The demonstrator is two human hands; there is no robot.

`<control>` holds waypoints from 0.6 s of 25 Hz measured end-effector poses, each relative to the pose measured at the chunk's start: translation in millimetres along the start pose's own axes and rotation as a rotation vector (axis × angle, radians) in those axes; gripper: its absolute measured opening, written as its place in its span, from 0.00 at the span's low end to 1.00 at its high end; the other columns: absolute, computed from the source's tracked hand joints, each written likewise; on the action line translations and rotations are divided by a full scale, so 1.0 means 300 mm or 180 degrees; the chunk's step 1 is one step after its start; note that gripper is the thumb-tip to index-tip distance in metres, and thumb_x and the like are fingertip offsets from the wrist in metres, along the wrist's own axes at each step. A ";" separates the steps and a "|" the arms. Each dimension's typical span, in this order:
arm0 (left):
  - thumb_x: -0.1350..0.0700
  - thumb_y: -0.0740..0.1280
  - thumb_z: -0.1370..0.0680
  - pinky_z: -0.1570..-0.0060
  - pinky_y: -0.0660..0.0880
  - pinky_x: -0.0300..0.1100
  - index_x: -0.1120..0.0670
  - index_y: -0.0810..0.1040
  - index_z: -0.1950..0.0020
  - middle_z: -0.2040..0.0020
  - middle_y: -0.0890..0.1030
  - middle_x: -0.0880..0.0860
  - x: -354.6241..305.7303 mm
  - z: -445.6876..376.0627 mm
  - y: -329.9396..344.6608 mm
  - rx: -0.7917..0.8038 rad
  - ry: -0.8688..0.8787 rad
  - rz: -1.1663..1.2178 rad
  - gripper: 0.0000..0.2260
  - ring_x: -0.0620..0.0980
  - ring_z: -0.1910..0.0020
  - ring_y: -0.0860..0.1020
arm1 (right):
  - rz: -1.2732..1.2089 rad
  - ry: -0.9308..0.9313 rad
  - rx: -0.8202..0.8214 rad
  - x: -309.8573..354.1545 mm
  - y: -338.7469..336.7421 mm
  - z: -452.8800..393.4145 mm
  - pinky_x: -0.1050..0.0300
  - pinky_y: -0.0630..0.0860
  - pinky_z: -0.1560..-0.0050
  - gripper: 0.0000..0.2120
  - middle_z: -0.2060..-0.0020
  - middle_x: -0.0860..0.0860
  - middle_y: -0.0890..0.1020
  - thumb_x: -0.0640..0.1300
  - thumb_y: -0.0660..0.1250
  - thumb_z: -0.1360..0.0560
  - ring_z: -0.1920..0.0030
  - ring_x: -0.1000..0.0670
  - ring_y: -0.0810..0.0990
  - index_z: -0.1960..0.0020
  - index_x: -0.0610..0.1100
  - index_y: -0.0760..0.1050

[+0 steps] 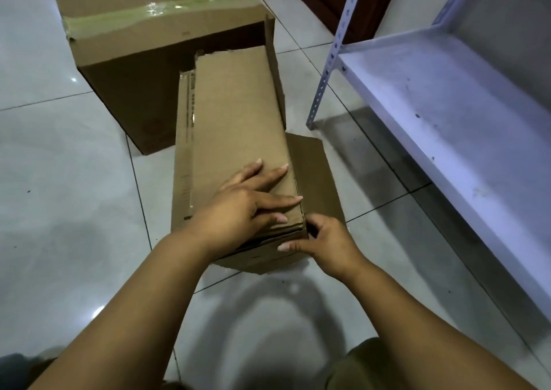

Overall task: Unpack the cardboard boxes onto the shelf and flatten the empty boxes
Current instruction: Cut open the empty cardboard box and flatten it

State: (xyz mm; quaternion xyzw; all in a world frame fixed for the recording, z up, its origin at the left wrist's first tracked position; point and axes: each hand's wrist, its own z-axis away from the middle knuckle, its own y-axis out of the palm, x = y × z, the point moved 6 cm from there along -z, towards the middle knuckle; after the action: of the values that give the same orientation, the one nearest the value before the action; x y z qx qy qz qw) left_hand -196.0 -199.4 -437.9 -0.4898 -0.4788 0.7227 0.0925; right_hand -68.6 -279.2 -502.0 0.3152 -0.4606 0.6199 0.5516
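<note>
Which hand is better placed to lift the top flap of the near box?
Probably the right hand. Its fingers curl at the near right corner of the near box, at the flap's edge. The left hand lies flat on top of the flap, pressing it down, so it would have to move off first.

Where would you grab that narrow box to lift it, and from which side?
Probably by its two long side walls near the middle, coming down from above with one of the hands on each side. The narrow box lies long and slim on the floor, and its top flaps look loose, so they would likely give way. The left hand presses the flap; the right hand pinches the near corner.
</note>
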 end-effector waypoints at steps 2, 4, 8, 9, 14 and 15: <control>0.47 0.65 0.24 0.25 0.47 0.43 0.35 0.68 0.35 0.26 0.55 0.37 0.005 -0.003 0.016 0.0049 -0.0010 -0.0046 0.18 0.44 0.24 0.48 | -0.0055 0.0096 -0.0004 -0.038 -0.005 0.001 0.56 0.79 0.49 0.15 0.58 0.52 0.85 0.36 0.79 0.37 0.54 0.54 0.83 0.54 0.47 0.80; 0.48 0.66 0.24 0.25 0.50 0.47 0.40 0.70 0.33 0.25 0.61 0.43 0.032 -0.004 0.009 -0.0155 -0.0164 -0.0037 0.19 0.46 0.24 0.52 | -0.0066 0.0130 -0.0277 -0.068 -0.043 0.004 0.56 0.79 0.47 0.15 0.57 0.54 0.85 0.37 0.78 0.36 0.52 0.55 0.83 0.53 0.49 0.80; 0.45 0.66 0.24 0.26 0.53 0.56 0.46 0.71 0.30 0.24 0.62 0.45 0.085 -0.005 0.017 -0.0493 -0.0595 -0.0223 0.22 0.49 0.23 0.51 | 0.0483 0.0236 -0.0975 -0.076 -0.153 0.040 0.61 0.77 0.45 0.20 0.51 0.57 0.82 0.40 0.78 0.34 0.46 0.53 0.80 0.46 0.50 0.76; 0.44 0.66 0.24 0.26 0.53 0.57 0.46 0.71 0.30 0.24 0.61 0.45 0.088 -0.008 0.030 -0.0515 -0.0659 -0.0207 0.23 0.49 0.23 0.50 | 0.0787 0.0256 -0.1088 -0.064 -0.171 0.051 0.58 0.75 0.41 0.28 0.45 0.55 0.79 0.41 0.79 0.34 0.42 0.53 0.77 0.38 0.49 0.73; 0.46 0.66 0.23 0.26 0.49 0.59 0.49 0.70 0.29 0.22 0.57 0.49 0.069 -0.020 0.077 -0.0635 -0.0733 0.0067 0.23 0.50 0.22 0.46 | 0.2263 -0.0091 -0.0323 0.069 -0.128 0.082 0.49 0.60 0.26 0.47 0.25 0.61 0.42 0.41 0.71 0.27 0.24 0.52 0.45 0.23 0.61 0.42; 0.46 0.65 0.23 0.25 0.47 0.57 0.49 0.69 0.28 0.22 0.56 0.48 0.067 -0.019 0.079 -0.0631 -0.0753 0.0112 0.24 0.49 0.23 0.45 | 0.2447 -0.0110 -0.0117 0.091 -0.114 0.082 0.48 0.56 0.25 0.44 0.25 0.61 0.39 0.41 0.69 0.25 0.24 0.52 0.40 0.23 0.61 0.44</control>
State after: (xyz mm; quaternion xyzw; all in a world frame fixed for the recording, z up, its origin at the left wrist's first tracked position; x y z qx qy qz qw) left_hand -193.6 -196.2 -469.4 -0.4163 -0.5466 0.7261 -0.0261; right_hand -43.4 -292.3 -460.4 0.1200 -0.5655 0.7676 0.2766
